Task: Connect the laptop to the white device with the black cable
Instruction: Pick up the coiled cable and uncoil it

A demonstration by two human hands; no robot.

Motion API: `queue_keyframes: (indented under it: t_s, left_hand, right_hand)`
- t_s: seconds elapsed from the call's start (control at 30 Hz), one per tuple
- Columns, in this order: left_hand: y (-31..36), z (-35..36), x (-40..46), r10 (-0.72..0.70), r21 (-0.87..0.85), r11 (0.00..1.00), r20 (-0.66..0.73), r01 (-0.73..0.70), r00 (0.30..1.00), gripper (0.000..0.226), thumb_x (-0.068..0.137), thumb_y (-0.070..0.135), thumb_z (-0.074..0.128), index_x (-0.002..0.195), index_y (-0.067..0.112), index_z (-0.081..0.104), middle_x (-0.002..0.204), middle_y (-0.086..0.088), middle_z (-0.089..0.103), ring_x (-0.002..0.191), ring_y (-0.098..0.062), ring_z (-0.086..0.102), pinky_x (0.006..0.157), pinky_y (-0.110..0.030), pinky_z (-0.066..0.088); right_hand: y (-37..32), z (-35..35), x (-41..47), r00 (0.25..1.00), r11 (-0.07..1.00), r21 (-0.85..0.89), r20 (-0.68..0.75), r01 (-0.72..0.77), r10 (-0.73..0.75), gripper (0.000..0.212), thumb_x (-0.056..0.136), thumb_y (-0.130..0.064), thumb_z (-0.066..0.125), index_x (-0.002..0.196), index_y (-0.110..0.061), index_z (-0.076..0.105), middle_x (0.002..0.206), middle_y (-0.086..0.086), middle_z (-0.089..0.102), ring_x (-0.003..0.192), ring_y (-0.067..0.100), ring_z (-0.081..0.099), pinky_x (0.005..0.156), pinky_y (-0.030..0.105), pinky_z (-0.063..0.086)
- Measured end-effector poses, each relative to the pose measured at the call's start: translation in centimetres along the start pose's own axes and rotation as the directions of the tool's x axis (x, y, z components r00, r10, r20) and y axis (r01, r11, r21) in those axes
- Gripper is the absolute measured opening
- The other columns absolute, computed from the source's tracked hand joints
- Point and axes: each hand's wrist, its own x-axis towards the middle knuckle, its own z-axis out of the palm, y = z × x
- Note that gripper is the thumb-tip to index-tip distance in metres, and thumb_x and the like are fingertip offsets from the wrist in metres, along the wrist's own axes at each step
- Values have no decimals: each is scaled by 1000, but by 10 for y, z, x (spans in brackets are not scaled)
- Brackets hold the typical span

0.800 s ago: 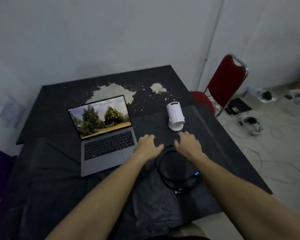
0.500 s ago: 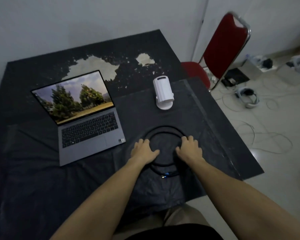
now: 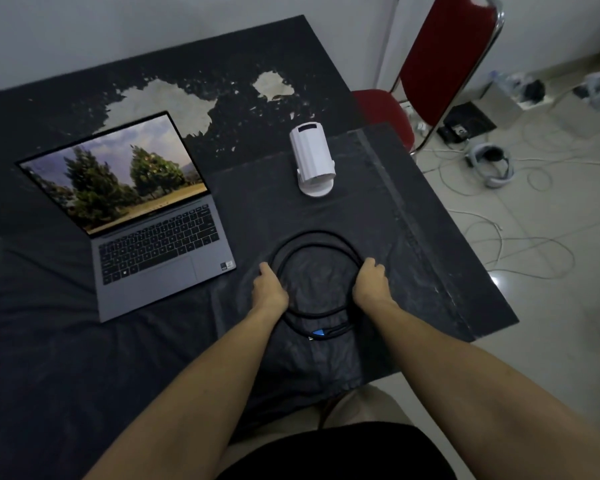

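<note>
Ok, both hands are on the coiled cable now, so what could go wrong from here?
1. The black cable is still looped; pulled from both sides by the left hand and right hand, it may kink or tangle instead of uncoiling.
2. The white device stands upright just beyond the coil; a swinging cable could tip it.
3. The loose dark cloth under the coil may bunch and drag, shifting the laptop.

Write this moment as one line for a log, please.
stage: cable not yet plugged | left hand: on coiled black cable | right hand: on coil's other side | laptop: open | white device: upright, unconnected
</note>
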Motion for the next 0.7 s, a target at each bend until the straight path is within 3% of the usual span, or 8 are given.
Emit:
queue_keyframes:
  t_s: [0.1,0.2,0.3,0.37,0.47,0.57,0.7]
  left_hand:
    - [2,-18,0,20,-48,999,13,-20,1000,53,92,6,56,141,13,36,119,-16,57,99,-31,59,87,-42,53]
    - [6,-52,4,42,-130,990,-26,-45,999,56,92,2,54,146,11,39,123,-16,59,103,-29,59,91,-37,52]
    - [6,-103,3,45,-240,969,-74,-61,996,35,95,6,57,129,6,52,116,-14,63,94,-22,57,80,-27,46]
    - [4,-139,2,23,-322,945,-103,-55,994,19,97,11,58,116,12,55,111,-9,63,92,-23,58,78,-30,48]
    - [-10,-204,2,-6,-459,887,-129,-54,992,13,103,18,52,114,23,48,108,-8,63,86,-25,63,72,-38,55]
    - [-22,-263,-2,11,-623,775,-153,-105,988,28,107,18,42,135,23,42,104,-11,60,70,-22,58,59,-35,49]
    - [-39,-342,-8,57,-701,676,-257,-226,965,34,108,20,36,141,20,43,87,-9,55,60,-20,47,52,-32,41]
  right_hand:
    - [-8,-13,0,998,991,125,48,-46,41,36,97,-6,51,130,-2,39,134,24,45,117,38,53,98,42,43]
    - [-30,-34,-5,998,962,269,59,-45,31,35,95,-12,53,126,-2,39,125,23,52,96,33,54,79,38,46]
    - [-67,-53,-15,996,899,438,70,15,-51,44,97,-15,50,137,-2,38,129,19,51,103,32,53,82,33,42]
    - [-93,-65,-18,992,858,506,33,88,-121,38,97,-22,49,132,-5,49,125,17,58,113,35,57,89,35,44]
    - [-148,-85,-30,969,758,616,-38,215,-244,26,98,-28,49,113,-9,58,102,10,63,94,26,60,79,34,45]
    - [-209,-112,-52,940,653,688,-133,317,-315,32,100,-35,51,119,-10,58,93,4,62,85,20,58,76,31,45]
    - [-287,-144,-91,868,526,712,-247,465,-432,21,101,-36,50,96,-18,60,69,1,52,58,14,49,57,31,39]
